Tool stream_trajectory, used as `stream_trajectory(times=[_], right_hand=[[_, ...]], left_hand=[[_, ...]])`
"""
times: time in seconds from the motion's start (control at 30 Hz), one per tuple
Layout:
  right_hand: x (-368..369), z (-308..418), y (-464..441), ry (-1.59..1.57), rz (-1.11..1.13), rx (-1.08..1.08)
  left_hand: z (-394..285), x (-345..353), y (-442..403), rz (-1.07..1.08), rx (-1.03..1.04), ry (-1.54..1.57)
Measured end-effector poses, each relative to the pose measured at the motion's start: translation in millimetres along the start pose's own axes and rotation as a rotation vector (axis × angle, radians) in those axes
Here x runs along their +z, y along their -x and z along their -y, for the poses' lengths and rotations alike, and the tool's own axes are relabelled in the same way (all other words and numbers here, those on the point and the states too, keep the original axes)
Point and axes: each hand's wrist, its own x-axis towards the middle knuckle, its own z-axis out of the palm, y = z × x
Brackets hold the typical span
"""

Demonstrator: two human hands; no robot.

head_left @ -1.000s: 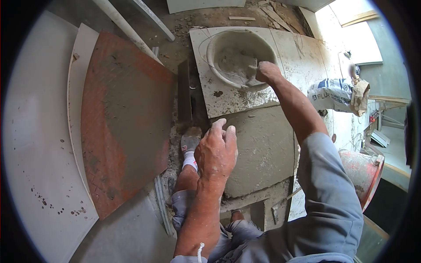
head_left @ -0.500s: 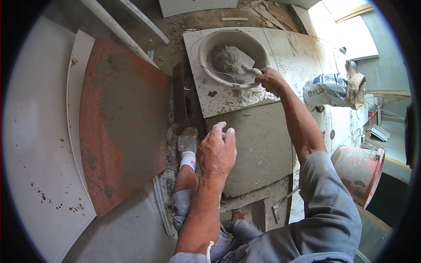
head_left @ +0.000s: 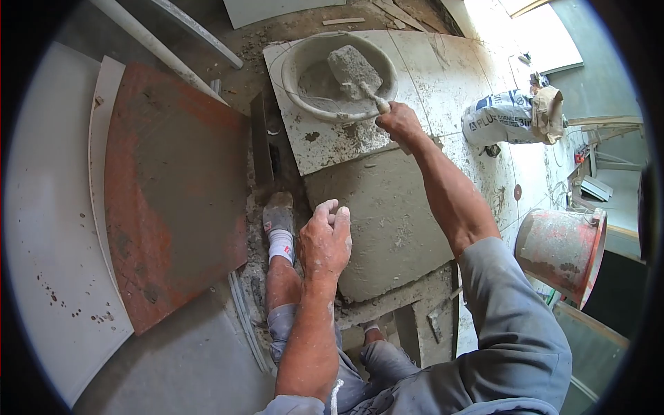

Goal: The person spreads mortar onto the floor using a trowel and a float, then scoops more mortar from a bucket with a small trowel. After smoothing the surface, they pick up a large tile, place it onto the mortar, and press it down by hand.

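Note:
My right hand (head_left: 401,123) is closed round the handle of a trowel (head_left: 375,99). A heap of grey mortar (head_left: 349,62) lies on its blade, above a round basin (head_left: 288,86) with more wet mortar (head_left: 319,81) inside. The basin stands on a white, splattered board. My left hand (head_left: 325,238) hovers empty with its fingers loosely bent and apart. Beneath and beside it is a flat panel spread with grey mortar (head_left: 394,214).
A reddish board coated in mortar (head_left: 187,173) leans on the left. On the right are a white printed bag (head_left: 501,117) and a stained bucket (head_left: 553,242) on its side. Pale poles (head_left: 162,52) stand at the upper left. My foot (head_left: 279,213) is beside the panel.
The trowel has come up out of the basin's mortar, loaded, and its blade now shows above the basin. The whole view has shifted slightly. My left hand stays empty.

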Motion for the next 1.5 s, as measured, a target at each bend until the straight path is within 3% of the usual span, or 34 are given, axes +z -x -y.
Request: stream_trajectory(times=[0.13, 0.2, 0.33, 0.43, 0.5, 0.6, 0.67, 0.73, 1.03, 1.27, 1.47, 1.5], right_hand=[[-1, -10, 2, 0.103, -0.005, -0.069], [-6, -17, 18, -0.305, 0.056, -0.039], [-31, -40, 75, -0.44, 0.124, 0.027], [-28, -91, 128, -0.343, 0.07, 0.026], [-23, -125, 174, -0.299, 0.175, 0.081], [2, -172, 238, 0.053, 0.203, 0.129], [16, -177, 267, -0.006, 0.26, 0.232], [30, -187, 280, 0.222, 0.419, 0.168], [62, -158, 226, 0.189, 0.307, 0.102], [47, -198, 303, 0.406, 0.619, 0.082], [16, -254, 341, 0.372, 0.512, 0.308], [16, -267, 342, 0.341, 0.411, 0.314]], left_hand=[[13, 10, 6, 0.0, -0.001, 0.027], [15, 14, 9, 0.006, -0.01, 0.033], [25, 24, 9, 0.011, -0.012, 0.113], [37, 28, 3, 0.003, -0.021, 0.228], [35, 25, 4, 0.008, -0.017, 0.385], [20, 15, 11, 0.038, -0.108, 0.525], [21, 16, 9, 0.013, -0.111, 0.544], [24, 16, 11, 0.0, -0.103, 0.557], [30, 25, 16, -0.014, -0.155, 0.527], [29, 21, 13, -0.005, -0.145, 0.552], [26, 29, 16, 0.034, -0.125, 0.53], [25, 31, 17, 0.037, -0.123, 0.532]])
